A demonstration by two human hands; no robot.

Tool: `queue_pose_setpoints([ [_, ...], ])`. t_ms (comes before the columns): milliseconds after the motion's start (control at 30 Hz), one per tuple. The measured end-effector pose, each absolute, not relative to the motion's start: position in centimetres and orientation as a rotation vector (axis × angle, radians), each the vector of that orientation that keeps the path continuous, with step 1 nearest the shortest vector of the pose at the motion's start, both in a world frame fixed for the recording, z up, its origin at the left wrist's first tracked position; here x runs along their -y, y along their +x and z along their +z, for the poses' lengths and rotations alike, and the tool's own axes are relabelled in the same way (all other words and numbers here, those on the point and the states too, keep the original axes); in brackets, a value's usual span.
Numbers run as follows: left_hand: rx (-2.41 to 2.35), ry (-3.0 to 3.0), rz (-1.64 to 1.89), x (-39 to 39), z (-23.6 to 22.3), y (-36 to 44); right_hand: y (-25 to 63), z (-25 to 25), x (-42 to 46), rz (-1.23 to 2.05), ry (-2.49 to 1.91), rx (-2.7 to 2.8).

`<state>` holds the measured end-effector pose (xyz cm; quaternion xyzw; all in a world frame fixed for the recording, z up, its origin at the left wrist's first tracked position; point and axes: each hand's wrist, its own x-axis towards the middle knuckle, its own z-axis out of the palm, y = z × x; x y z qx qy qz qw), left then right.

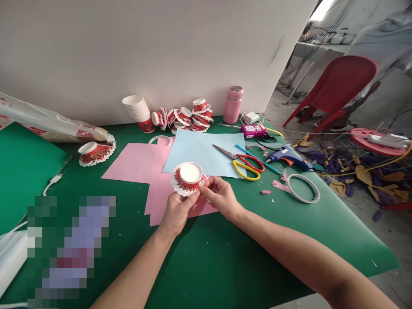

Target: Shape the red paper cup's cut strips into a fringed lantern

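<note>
A red and white paper cup [191, 173], its side cut into strips that fan out around the base, is held bottom up over the sheets. My left hand [176, 213] grips its near edge, thumb on the strips. The fingers of my right hand [222, 198] pinch the strips at the cup's right side; the exact fold between them is hidden. Below lie pink paper sheets [135, 161] and a light blue sheet [196, 148]. Scissors [246, 165] with red and yellow handles rest open on the blue sheet's right part, beside a blue pencil [254, 157].
Along the wall stand stacked paper cups [137, 112], several fanned cups [185, 116] and a pink bottle [233, 105]. Another fanned cup [96, 153] sits left. To the right are a glue gun [288, 156], a tape roll [303, 188] and a pink box [254, 131]. A red chair [344, 81] stands beyond.
</note>
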<state>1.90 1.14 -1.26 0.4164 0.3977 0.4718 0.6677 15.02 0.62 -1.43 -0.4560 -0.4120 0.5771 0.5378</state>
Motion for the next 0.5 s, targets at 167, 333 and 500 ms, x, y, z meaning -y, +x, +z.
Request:
queue_pose_setpoints([
  [167,-0.880,0.908,1.085,-1.13,-0.88,2.11,15.22,-1.17,-0.58,1.415,-1.059,0.974],
  [333,-0.859,0.877,1.079,-1.21,-0.90,2.18,15.39,-1.09,-0.55,1.426,-1.086,0.977],
  [500,-0.879,0.853,1.066,-1.32,-0.92,2.17,15.40,-1.01,-0.64,1.410,-1.112,0.997],
])
